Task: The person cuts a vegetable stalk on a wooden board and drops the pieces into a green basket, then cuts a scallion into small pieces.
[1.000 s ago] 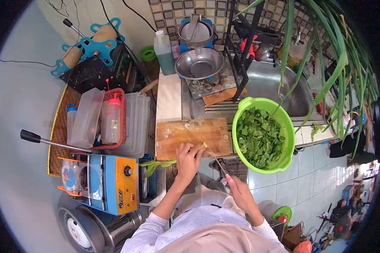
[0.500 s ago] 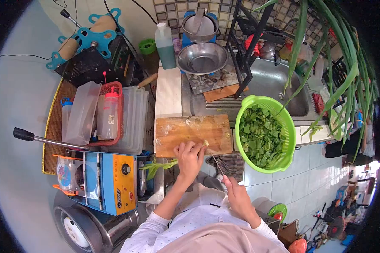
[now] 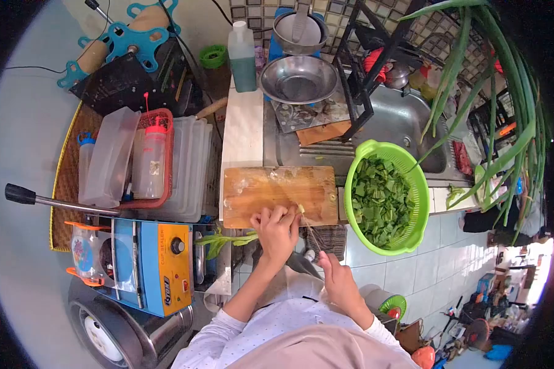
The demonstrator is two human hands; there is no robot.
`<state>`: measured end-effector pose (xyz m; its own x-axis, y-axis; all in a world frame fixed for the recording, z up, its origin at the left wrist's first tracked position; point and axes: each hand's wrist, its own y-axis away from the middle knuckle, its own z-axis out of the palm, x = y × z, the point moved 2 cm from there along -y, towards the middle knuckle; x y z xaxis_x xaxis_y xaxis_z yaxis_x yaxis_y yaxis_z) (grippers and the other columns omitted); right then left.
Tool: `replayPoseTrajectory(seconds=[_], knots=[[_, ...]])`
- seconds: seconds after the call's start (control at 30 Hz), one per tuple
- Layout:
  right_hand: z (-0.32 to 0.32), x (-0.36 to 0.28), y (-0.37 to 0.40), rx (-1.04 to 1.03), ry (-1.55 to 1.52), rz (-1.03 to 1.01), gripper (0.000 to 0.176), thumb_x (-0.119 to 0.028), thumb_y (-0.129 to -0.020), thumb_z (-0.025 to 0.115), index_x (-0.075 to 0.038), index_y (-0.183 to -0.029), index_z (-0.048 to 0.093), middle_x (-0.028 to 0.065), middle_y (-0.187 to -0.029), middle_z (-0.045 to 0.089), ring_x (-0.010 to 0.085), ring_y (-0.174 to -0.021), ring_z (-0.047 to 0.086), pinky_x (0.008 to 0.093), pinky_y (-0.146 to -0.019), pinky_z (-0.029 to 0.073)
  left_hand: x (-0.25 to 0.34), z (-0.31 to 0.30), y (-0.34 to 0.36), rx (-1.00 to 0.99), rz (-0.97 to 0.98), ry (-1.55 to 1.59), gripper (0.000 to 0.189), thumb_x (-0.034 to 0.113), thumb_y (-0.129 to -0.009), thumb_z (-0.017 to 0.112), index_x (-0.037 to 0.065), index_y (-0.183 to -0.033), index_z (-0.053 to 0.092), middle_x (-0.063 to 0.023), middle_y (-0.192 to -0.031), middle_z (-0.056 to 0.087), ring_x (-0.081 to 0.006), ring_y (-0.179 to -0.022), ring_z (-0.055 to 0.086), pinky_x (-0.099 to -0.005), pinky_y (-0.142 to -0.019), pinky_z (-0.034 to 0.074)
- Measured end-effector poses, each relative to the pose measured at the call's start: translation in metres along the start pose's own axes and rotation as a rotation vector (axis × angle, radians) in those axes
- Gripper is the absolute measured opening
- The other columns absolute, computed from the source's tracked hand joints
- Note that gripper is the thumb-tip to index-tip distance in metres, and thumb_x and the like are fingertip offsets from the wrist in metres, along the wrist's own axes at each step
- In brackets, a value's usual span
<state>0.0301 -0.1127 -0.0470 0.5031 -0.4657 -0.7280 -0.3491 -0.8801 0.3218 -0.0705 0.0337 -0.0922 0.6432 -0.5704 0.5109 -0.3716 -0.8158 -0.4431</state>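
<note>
A wooden cutting board lies at the counter's front edge. Pressing on its near edge, my left hand has its fingers curled around a leafy green vegetable. The leaves stick out to the left of the wrist, and a pale cut end shows by the fingertips. My right hand grips a knife by its handle. The blade slants up to the cut end, close beside my left fingertips. To the right of the board, a green plastic basket holds chopped green leaves.
Behind the board are a metal bowl, a bottle of green liquid and a sink. Long green leaves hang at the upper right. A blue cup sealer and a red tray with bottles stand at left.
My right hand and the knife handle have shifted slightly left. My left hand stays at the board's near edge, holding the vegetable. The whole view has turned a little.
</note>
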Motion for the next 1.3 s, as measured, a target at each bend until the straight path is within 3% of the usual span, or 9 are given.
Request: replayPoseTrajectory(seconds=[0.2,0.43,0.8,1.03,1.1,1.2,1.3], knots=[[-0.003,-0.004,-0.012,-0.04,-0.055,0.035,0.035,-0.028,-0.1,0.038,0.001,-0.112,0.056,0.0218,-0.088,0.065,0.0438,-0.081,0.061,0.0471,-0.069,0.048,0.0,-0.001,-0.001,0.01,-0.009,0.026,0.02,0.018,-0.073,0.071,0.011,-0.092,0.071,0.0006,-0.077,0.053,-0.02,-0.078,0.048,-0.0391,-0.076,0.029],[-0.004,-0.008,-0.038,-0.079,-0.066,0.058,0.036,-0.028,-0.1,0.039,0.0,-0.111,0.057,0.0222,-0.087,0.064,0.0446,-0.082,0.061,0.0476,-0.069,0.048,-0.001,0.001,0.0,0.001,-0.011,0.048,0.02,0.018,-0.073,0.071,0.012,-0.092,0.071,0.0008,-0.076,0.053,-0.0195,-0.077,0.049,-0.0396,-0.075,0.028],[0.002,-0.025,-0.072,0.021,-0.096,-0.092,0.035,-0.026,-0.1,0.038,0.0,-0.115,0.058,0.0223,-0.09,0.064,0.0427,-0.086,0.061,0.0456,-0.073,0.048,-0.001,-0.001,0.0,0.037,0.001,0.039,0.024,0.015,-0.07,0.075,0.014,-0.094,0.071,0.0016,-0.073,0.054,-0.0182,-0.076,0.05,-0.0378,-0.074,0.029],[-0.006,-0.007,-0.031,0.002,-0.067,0.005,0.036,-0.028,-0.1,0.04,0.0,-0.112,0.059,0.0218,-0.084,0.065,0.0427,-0.079,0.063,0.0453,-0.069,0.048,-0.002,0.001,0.001,0.021,-0.031,0.061,0.022,0.017,-0.071,0.075,0.016,-0.093,0.072,0.0018,-0.074,0.053,-0.0178,-0.076,0.049,-0.0376,-0.074,0.028],[-0.007,-0.002,-0.027,0.043,-0.135,0.01,0.041,-0.033,-0.101,0.038,0.0,-0.097,0.061,0.0104,-0.056,0.053,0.0227,-0.052,0.056,0.0347,-0.053,0.044,-0.001,0.0,-0.002,0.031,-0.023,0.059,0.022,0.018,-0.071,0.075,0.016,-0.093,0.072,0.0019,-0.073,0.053,-0.0178,-0.075,0.049,-0.0377,-0.074,0.028],[-0.009,-0.004,-0.022,0.112,-0.171,0.003,0.044,-0.035,-0.101,0.036,-0.001,-0.088,0.06,0.0069,-0.051,0.046,0.0158,-0.047,0.049,0.0318,-0.049,0.04,-0.001,-0.001,-0.002,0.029,-0.012,0.05,0.022,0.018,-0.071,0.074,0.016,-0.093,0.072,0.0018,-0.073,0.052,-0.0181,-0.075,0.049,-0.038,-0.074,0.028],[-0.006,0.003,-0.022,0.082,-0.181,-0.031,0.044,-0.035,-0.101,0.036,-0.001,-0.089,0.06,0.0071,-0.051,0.047,0.0168,-0.048,0.05,0.0321,-0.049,0.039,-0.002,0.002,-0.001,-0.009,-0.018,0.061,0.017,0.022,-0.075,0.071,0.015,-0.091,0.07,0.0019,-0.075,0.052,-0.0191,-0.077,0.048,-0.0406,-0.076,0.028]])
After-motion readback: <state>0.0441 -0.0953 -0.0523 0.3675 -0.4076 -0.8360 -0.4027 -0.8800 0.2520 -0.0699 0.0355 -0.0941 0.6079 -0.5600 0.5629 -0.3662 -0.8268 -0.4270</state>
